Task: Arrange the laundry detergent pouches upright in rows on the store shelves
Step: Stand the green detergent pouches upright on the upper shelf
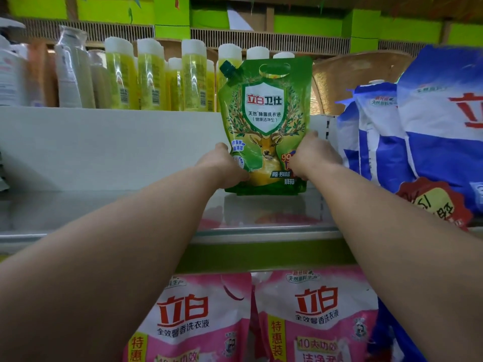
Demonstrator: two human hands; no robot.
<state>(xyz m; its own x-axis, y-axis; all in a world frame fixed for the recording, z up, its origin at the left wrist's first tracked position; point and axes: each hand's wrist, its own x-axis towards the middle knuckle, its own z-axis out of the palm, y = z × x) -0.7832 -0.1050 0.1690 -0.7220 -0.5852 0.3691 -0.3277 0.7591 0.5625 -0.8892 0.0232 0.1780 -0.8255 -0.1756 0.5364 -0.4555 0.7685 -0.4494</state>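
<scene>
The green pouch [265, 121] stands upright at the back of the middle shelf [104, 207], its flat bottom edge on or just above the glossy shelf surface; contact cannot be confirmed. The pouch is soft plastic film, roughly rectangular, with a dark green screw spout at its upper left corner, a cut-out carry slot at the top, and a printed white shield above a deer's head.

The left hand [226, 165] grips the lower left edge of the pouch, fingers curled round it. The right hand [312, 155] grips the lower right edge in the same way. Both bare forearms extend from the lower corners of the view.

Just beside the pouch on the right, blue-and-white bags [407, 137] of crinkled film lean together. On the shelf above, cylindrical yellow bottles [151, 77] with white caps stand in rows. Below the green shelf lip, two pink-and-white pouches [261, 317] stand side by side, touching.
</scene>
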